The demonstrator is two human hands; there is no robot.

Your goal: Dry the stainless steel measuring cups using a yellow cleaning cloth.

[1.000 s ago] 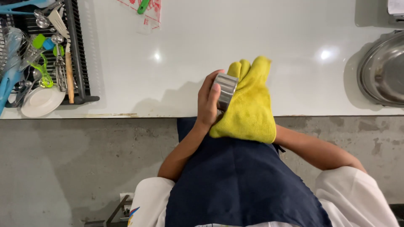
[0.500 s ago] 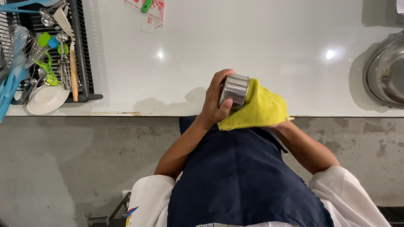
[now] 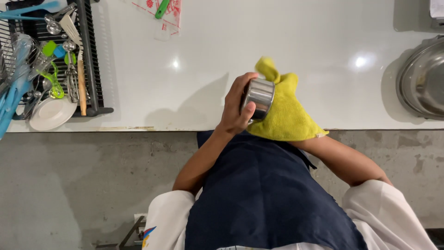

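My left hand (image 3: pixel 237 107) grips a small shiny steel cup (image 3: pixel 258 96) above the front edge of the white counter (image 3: pixel 286 41). A yellow cloth (image 3: pixel 284 111) is pressed against the cup's right side. My right hand is hidden under that cloth; only the right forearm shows below it. A dark blue apron covers my front beneath both arms.
A black dish rack (image 3: pixel 90 69) at the far left holds several utensils and a white plate (image 3: pixel 52 113). A large steel bowl (image 3: pixel 423 78) sits at the right edge. A clear bag with a green handle (image 3: pixel 162 9) lies at the back. Grey concrete floor lies below the counter.
The cup and cloth have shifted slightly away from me over the counter edge. The cloth has been regathered, with one corner now sticking up behind the cup.
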